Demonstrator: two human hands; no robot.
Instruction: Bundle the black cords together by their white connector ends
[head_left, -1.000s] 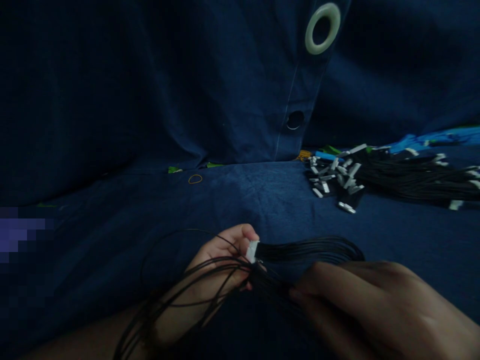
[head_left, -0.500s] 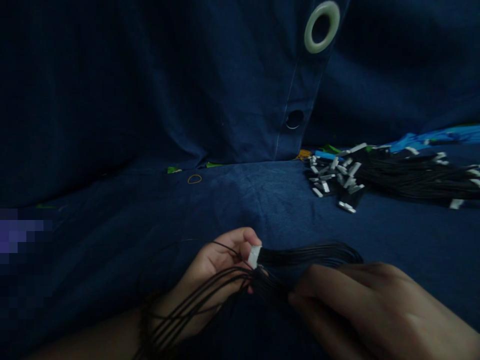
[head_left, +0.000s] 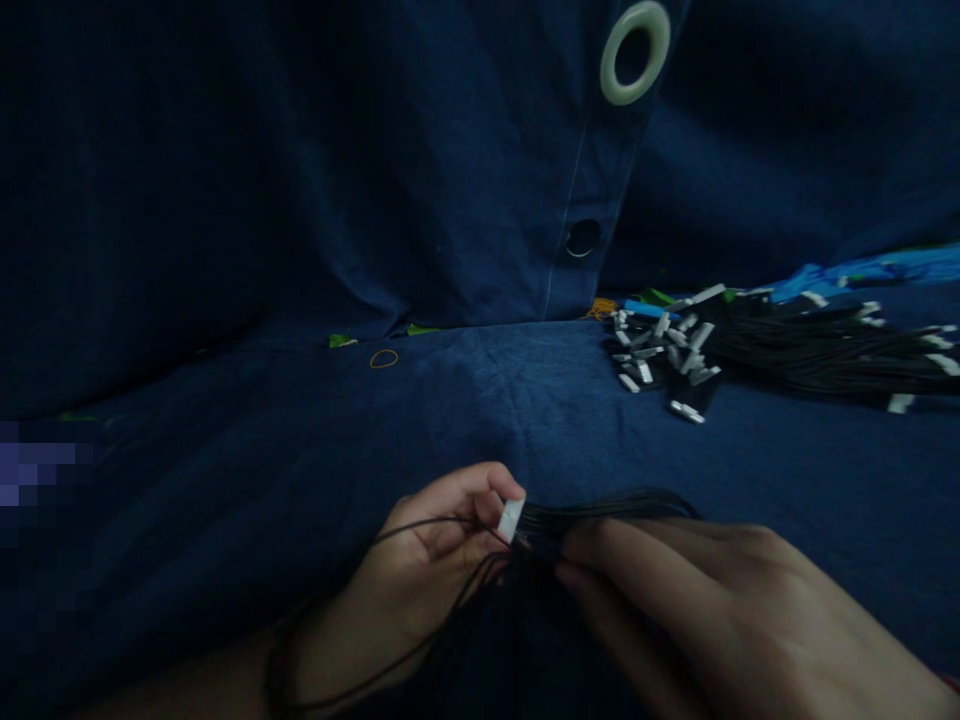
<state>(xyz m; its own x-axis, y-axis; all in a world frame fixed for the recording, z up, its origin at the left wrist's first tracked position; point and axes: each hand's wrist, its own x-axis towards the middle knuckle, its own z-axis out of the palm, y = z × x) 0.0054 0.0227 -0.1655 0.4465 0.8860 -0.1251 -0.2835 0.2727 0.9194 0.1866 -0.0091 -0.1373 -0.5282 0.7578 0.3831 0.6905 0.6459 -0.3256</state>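
My left hand (head_left: 431,565) is closed on a small white connector (head_left: 511,520), pinched at its fingertips. Thin black wires (head_left: 622,505) run from this connector to the right and bend back behind my other hand. A few loose black wires (head_left: 420,645) hang down across my left palm and wrist. My right hand (head_left: 697,600) is closed just right of the connector, its thumb and forefinger pinched at the dark wires. What exactly sits between those fingertips is hard to see in the dim light.
A pile of black wire harnesses (head_left: 810,345) with white connectors (head_left: 667,350) lies at the right. Blue strips (head_left: 877,272) lie behind it. On the blue cloth (head_left: 450,410) rest a yellow rubber band (head_left: 383,358) and green scraps (head_left: 343,341). A dark blue curtain (head_left: 375,150) hangs behind.
My right hand has moved left, closer to the connector. The loose wires over my left wrist have swung down and toward the middle. The view has shifted slightly.
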